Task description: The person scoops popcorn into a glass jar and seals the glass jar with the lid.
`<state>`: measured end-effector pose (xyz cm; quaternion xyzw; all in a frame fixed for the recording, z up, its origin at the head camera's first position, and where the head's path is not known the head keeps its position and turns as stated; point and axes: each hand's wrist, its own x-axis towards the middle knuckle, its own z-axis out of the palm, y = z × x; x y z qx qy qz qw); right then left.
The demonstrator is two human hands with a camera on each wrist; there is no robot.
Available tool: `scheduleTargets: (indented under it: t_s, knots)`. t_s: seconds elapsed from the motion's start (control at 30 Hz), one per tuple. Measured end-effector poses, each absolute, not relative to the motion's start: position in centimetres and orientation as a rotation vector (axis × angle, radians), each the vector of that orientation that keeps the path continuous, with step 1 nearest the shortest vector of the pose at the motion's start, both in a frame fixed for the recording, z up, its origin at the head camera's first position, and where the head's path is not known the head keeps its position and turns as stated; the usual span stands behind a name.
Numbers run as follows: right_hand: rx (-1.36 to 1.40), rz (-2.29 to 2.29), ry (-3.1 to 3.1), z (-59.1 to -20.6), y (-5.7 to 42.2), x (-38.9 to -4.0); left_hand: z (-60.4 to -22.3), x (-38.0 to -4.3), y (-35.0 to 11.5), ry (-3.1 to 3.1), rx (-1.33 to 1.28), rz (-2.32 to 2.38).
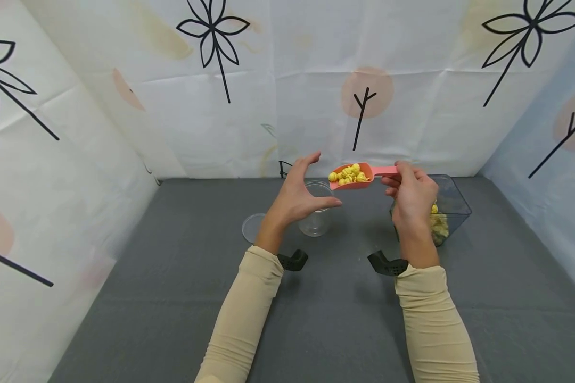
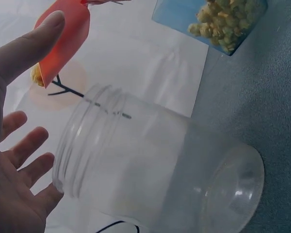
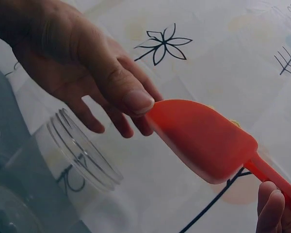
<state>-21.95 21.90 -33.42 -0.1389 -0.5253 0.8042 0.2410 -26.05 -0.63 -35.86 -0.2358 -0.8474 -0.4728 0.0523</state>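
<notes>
My right hand (image 1: 414, 194) grips the handle of a coral-red scoop (image 1: 348, 186), holding it roughly level. Yellow popcorn (image 1: 353, 171) fills the scoop. Beside the scoop's tip is my left hand (image 1: 294, 198), its thumb and fingers spread wide and holding nothing. A clear, wide-mouthed jar (image 1: 315, 224) with a threaded neck stands upright on the table, partly hidden behind the left hand. No popcorn shows in the jar (image 2: 150, 160) in the left wrist view. There the left hand's fingers lie close to the jar's rim; whether they touch it I cannot tell.
A clear rectangular bin (image 1: 455, 215) containing more popcorn stands at the right, partly behind the right hand. A clear round lid (image 1: 252, 227) lies on the grey table (image 1: 196, 298), left of the jar. Patterned white cloth (image 1: 287, 106) borders the table's back and sides.
</notes>
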Motion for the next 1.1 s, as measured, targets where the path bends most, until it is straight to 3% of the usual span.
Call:
scheduleTargets:
  t_s: [1.1]
  knots:
    - [-0.332, 2.141, -1.589, -35.3, 20.3, -22.7, -40.7, -27.5, -1.1, -2.557, -0.706, -1.745]
